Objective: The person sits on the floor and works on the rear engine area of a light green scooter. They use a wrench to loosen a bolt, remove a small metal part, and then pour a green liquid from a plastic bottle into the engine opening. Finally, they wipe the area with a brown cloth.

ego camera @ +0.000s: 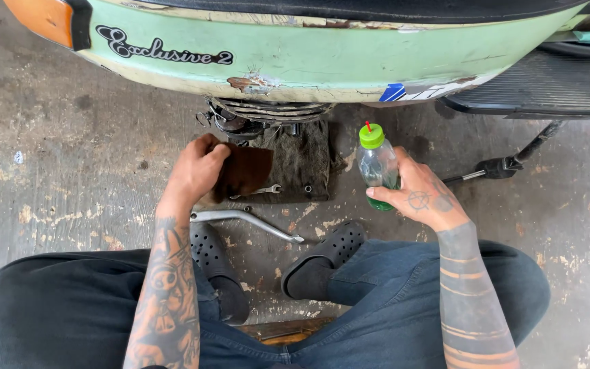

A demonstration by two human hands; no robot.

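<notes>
My left hand (196, 171) grips a dark brown rag (246, 172) just below the exposed engine part (240, 123) under a pale green scooter (308, 55). A small clear plastic bottle (377, 164) with a green cap and a red spout is held upright by my right hand (421, 195), with green liquid showing at its bottom. Between the hands a dirty dark cloth (302, 160) lies on the floor with a small wrench (264, 190) on it. A curved metal lever (244, 220) rests on the concrete just below my left hand.
I sit low on the stained concrete floor, knees apart, black clogs (322, 256) on my feet. The scooter's black footboard (548, 85) and its kick lever (507, 164) are at the right. A wooden stool edge (281, 331) shows between my legs.
</notes>
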